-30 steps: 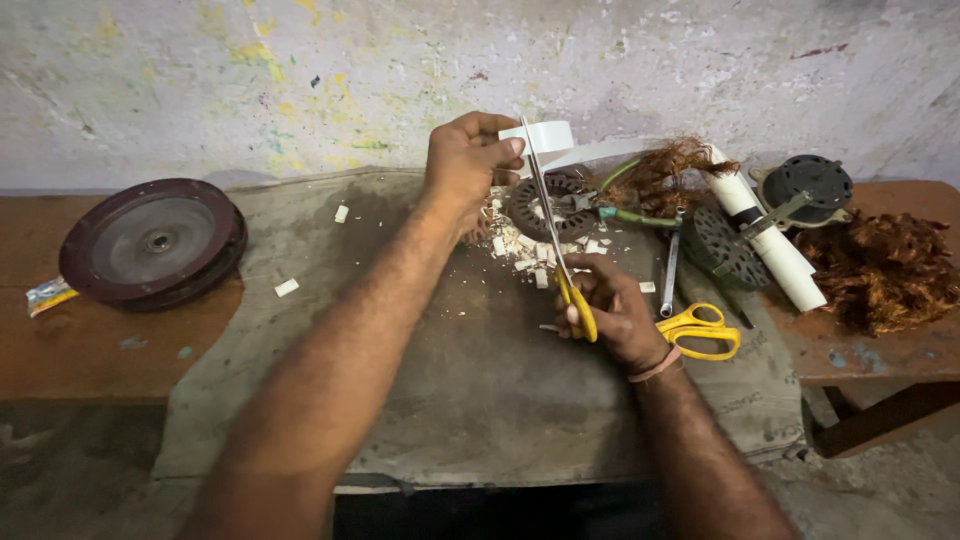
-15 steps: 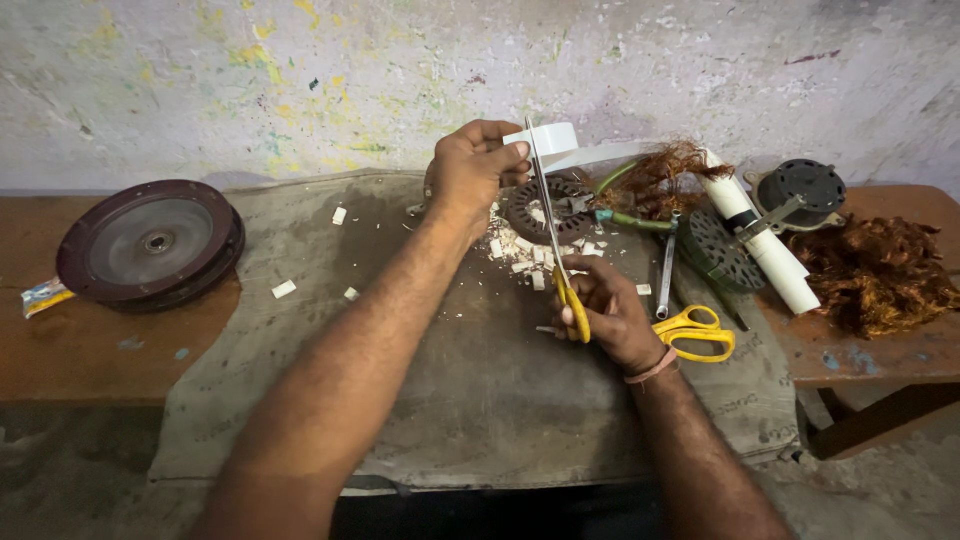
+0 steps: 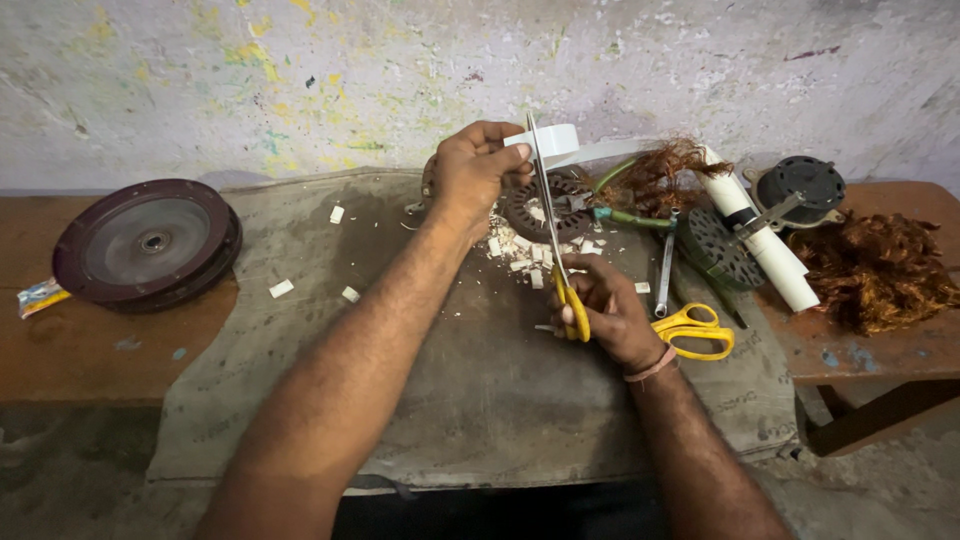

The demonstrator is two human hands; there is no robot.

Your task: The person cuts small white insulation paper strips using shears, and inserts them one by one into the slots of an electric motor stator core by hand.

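now the left hand (image 3: 478, 170) pinches a white paper strip (image 3: 560, 145) far up by the wall, the right hand (image 3: 605, 310) grips yellow-handled scissors (image 3: 555, 235) cutting it, so next seems another careful snip.

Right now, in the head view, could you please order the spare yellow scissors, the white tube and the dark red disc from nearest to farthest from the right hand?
1. Spare yellow scissors, just right of the right hand.
2. White tube, farther right, toward the wall.
3. Dark red disc, far left on the bench.
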